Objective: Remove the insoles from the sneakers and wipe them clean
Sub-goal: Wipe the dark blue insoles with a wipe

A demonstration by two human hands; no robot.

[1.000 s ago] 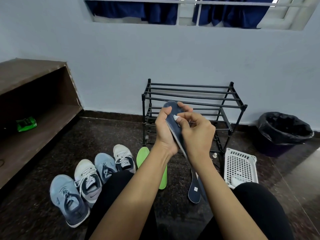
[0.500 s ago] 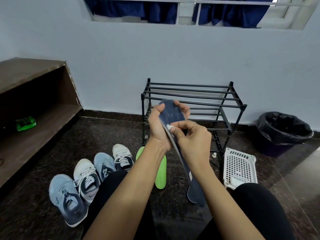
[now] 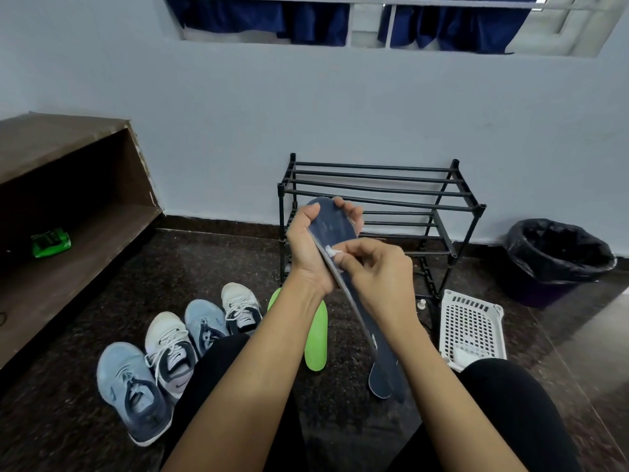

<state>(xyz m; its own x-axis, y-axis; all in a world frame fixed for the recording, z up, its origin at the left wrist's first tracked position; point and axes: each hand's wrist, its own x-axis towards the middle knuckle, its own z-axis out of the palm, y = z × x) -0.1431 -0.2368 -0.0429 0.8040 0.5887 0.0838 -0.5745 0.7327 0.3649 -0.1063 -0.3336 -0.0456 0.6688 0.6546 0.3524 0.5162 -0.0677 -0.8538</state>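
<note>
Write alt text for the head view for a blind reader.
The left hand grips a dark blue insole while the right hand pinches a small white wipe against it. Four sneakers and a green insole lie on the floor.

A dark blue insole (image 3: 335, 229) stands nearly upright in the air, toe end up, its forepart gripped by the left hand (image 3: 306, 257). A small white wipe (image 3: 331, 251), pinched in the right hand (image 3: 377, 277), presses against its face near the edge. A bright green insole (image 3: 316, 342) lies flat on the floor beneath. To the left, four sneakers (image 3: 170, 352) sit in a slanting row on the floor, side by side: blue, white, blue, white, toes pointing away.
</note>
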